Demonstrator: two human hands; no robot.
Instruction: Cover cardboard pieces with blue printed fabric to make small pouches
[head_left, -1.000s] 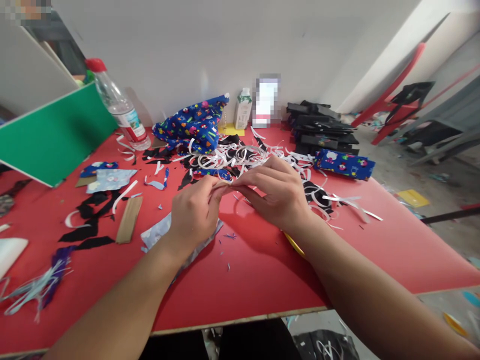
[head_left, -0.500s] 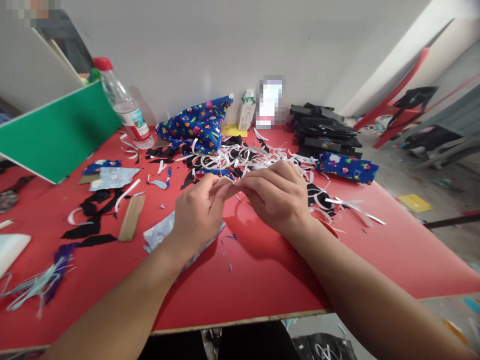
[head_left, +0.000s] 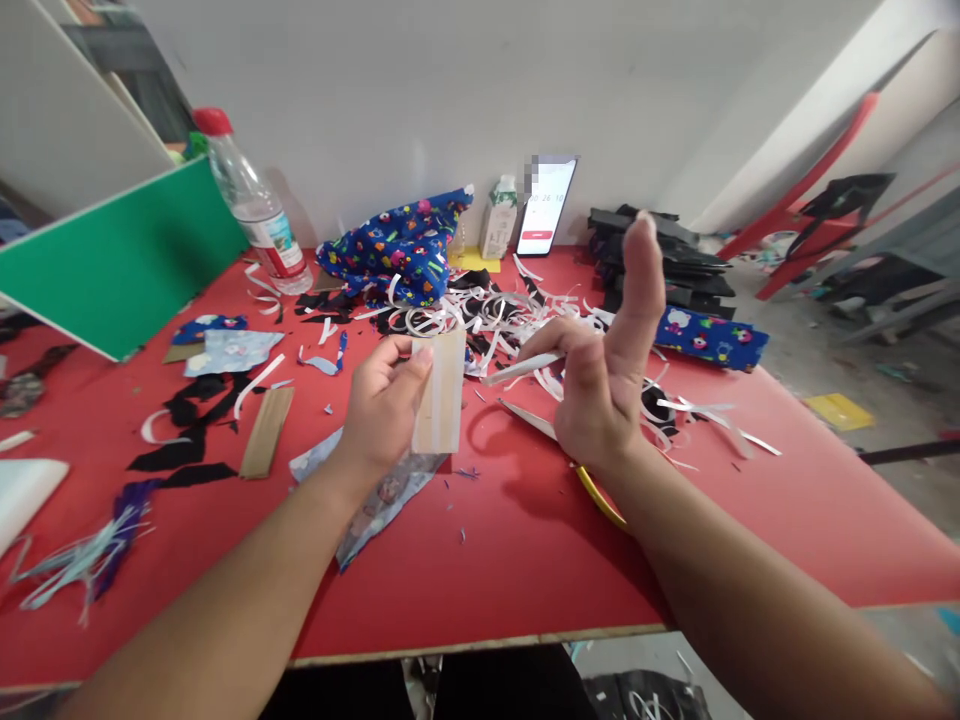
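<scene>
In my left hand (head_left: 382, 405) I hold a pale beige rectangular card piece (head_left: 439, 392), upright above the red desk (head_left: 487, 560); my thumb presses on its upper front edge and the other fingers are behind it, so the grip is closed on the card. The card is flat and plain, longer than wide, with a slightly lighter band along its right side. My right hand (head_left: 600, 385) is just beside it, with one finger pointing straight up, and its other fingers pinch a thin white strip (head_left: 521, 368) which points toward the card; the strip does not touch the card. Under my right wrist lie scissors with a yellow handle (head_left: 592, 490), flat on the desk. Below my left hand lies a light printed fabric piece (head_left: 382, 500). Behind my hands there is a heap of curled white paper strips and black scraps (head_left: 480, 315). At the back of the desk stand a clear plastic bottle with a red cap (head_left: 251, 205), which seems to hold little liquid, and a small white and green carton (head_left: 499, 218); I cannot tell what is inside the carton.
</scene>
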